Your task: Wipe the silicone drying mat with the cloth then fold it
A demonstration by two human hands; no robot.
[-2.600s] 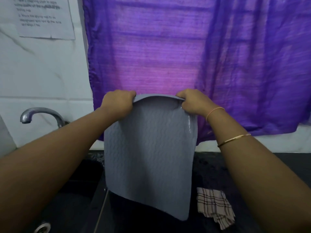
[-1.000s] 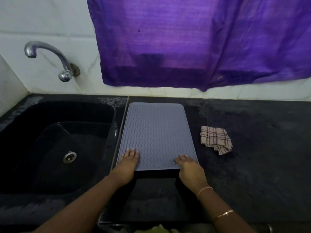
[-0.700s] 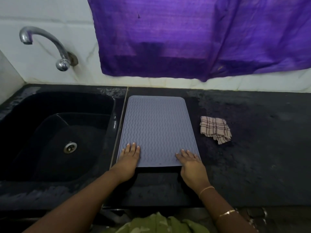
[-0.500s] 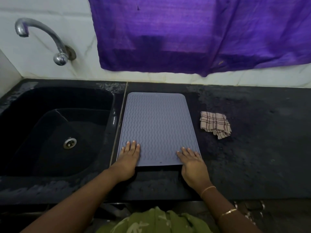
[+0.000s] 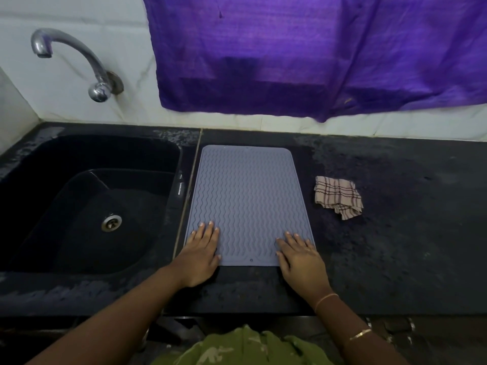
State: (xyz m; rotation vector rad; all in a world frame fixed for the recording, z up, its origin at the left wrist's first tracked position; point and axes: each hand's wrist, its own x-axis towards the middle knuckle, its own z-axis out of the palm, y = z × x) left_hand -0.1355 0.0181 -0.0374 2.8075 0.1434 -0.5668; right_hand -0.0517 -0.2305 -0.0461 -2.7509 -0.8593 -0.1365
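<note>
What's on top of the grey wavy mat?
Only two hands: the left hand and the right hand lie flat on the mat, at its near corners. The rest of its top is bare. The checked cloth lies apart on the counter. What the hands cover is hidden.

1 head cam, fwd-down, near counter (image 5: 395, 259)

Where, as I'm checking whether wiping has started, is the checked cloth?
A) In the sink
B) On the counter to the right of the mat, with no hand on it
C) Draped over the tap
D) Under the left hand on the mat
B: the cloth lies crumpled on the counter, right of the mat and apart from it, while the left hand and right hand rest flat on the mat's near corners.
</note>
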